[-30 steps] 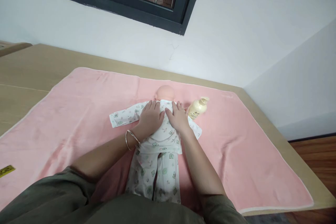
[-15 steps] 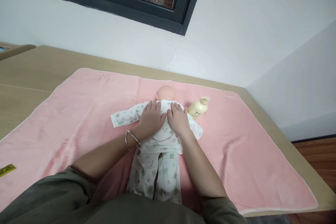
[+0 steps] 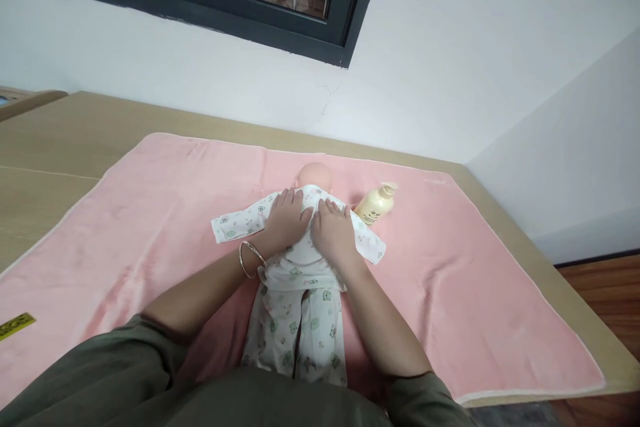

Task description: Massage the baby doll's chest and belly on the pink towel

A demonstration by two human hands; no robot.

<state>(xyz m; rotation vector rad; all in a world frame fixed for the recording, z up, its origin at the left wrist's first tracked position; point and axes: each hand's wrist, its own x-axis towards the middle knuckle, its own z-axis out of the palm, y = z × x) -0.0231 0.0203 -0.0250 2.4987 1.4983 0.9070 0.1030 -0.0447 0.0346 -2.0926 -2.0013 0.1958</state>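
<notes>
A baby doll (image 3: pixel 314 177) in a white printed top and trousers (image 3: pixel 320 333) lies on a pink blanket (image 3: pixel 480 280), its bald head toward the wall and its face out of sight. My left hand (image 3: pixel 286 219) rests flat on the left of the doll's upper torso, fingers stretched toward the head; a bangle circles that wrist. On the right side of the torso lies my right hand (image 3: pixel 334 230), palm down with its fingers extended. Neither hand grips anything. A cream pump bottle (image 3: pixel 375 203) lies tilted on the blanket just beyond the doll's right-hand sleeve.
Beneath the blanket is a wooden table (image 3: pixel 65 140) pushed against a white wall (image 3: pixel 425 67). A dark-framed window (image 3: pixel 320 37) is set above it. A yellow label (image 3: pixel 17 325) lies at the blanket's left.
My right hand has slid slightly down and left on the doll's torso, its thumb less visible. My left hand stays almost in place. The view has shifted a little.
</notes>
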